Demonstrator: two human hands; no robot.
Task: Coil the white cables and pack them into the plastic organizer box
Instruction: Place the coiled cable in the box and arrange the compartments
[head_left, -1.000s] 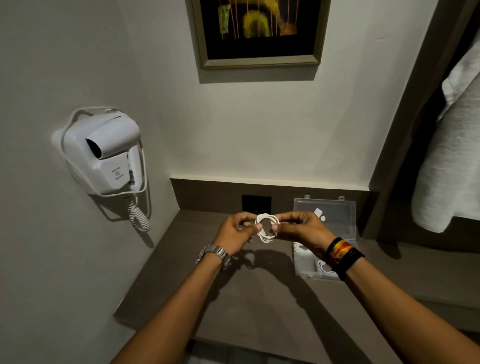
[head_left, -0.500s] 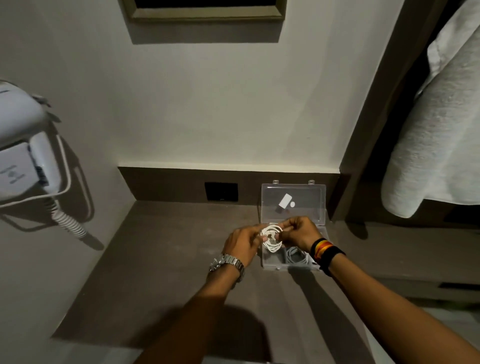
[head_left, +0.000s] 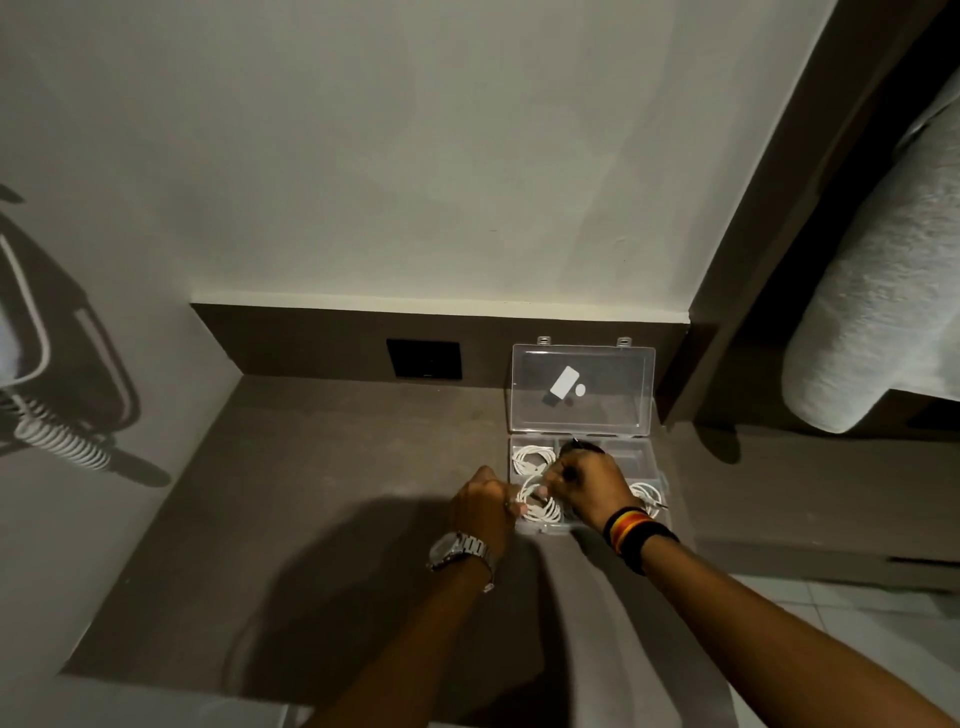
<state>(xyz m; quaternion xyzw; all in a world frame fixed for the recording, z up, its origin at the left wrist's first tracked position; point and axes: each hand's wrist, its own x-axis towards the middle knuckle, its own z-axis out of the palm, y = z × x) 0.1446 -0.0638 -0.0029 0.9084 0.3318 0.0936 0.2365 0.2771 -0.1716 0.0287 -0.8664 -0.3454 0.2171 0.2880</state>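
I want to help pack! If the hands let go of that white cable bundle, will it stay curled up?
Probably not fully. The coiled cable looks thin and floppy, its loops uneven and untied, so it may spring looser. The left hand and right hand both pinch it. The organizer box compartment walls should likely contain it, like the coil behind.

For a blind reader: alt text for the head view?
Both hands, left hand and right hand, hold a coiled white cable over the open clear plastic organizer box on a brown counter.

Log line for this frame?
both hands hold coil | over open box, front-left | two coils already packed
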